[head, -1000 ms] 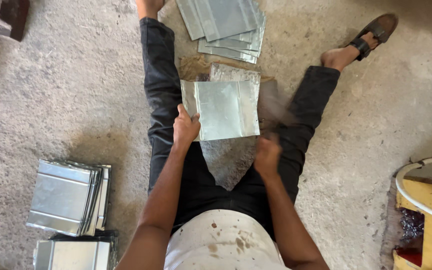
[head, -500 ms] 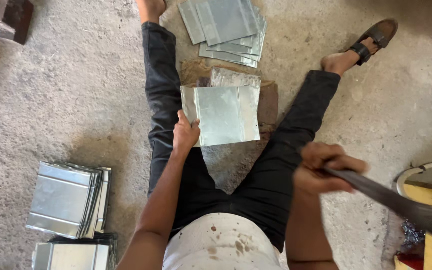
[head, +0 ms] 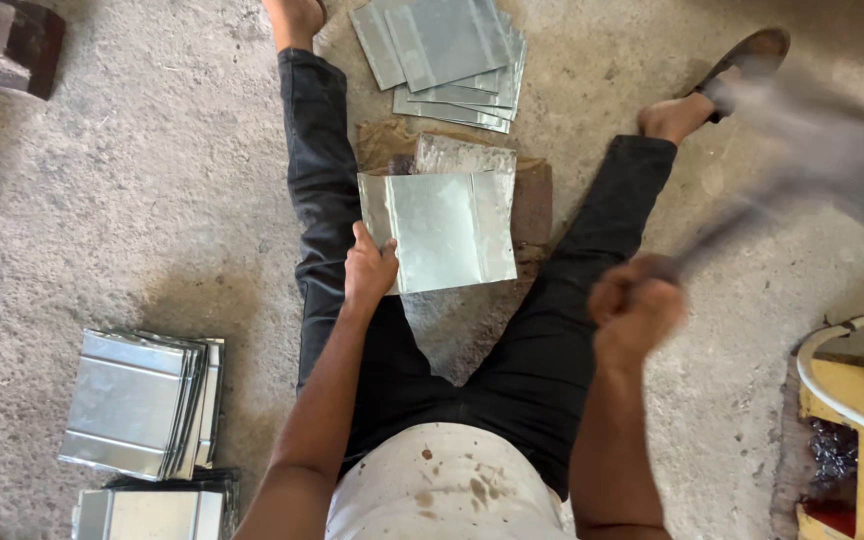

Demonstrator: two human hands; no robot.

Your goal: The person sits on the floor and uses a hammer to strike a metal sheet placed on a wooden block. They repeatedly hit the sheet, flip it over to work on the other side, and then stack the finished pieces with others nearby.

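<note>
I sit on a concrete floor with my legs spread. Between them lies a shiny square metal sheet (head: 447,230) on a brown block (head: 532,205). My left hand (head: 369,270) presses the sheet's near left corner. My right hand (head: 634,305) is a fist around the handle of a long dark tool (head: 792,170), which is raised to the right and blurred by motion.
A pile of flat metal sheets (head: 452,55) lies beyond the block. Stacks of folded metal pieces (head: 142,400) sit at my left, another stack (head: 152,512) below them. A yellow and white object (head: 857,400) is at the right edge. A brick (head: 7,45) lies top left.
My right hand rose from beside the sheet out to the right with the tool, which now swings blurred above my right leg. My left hand stayed on the sheet.
</note>
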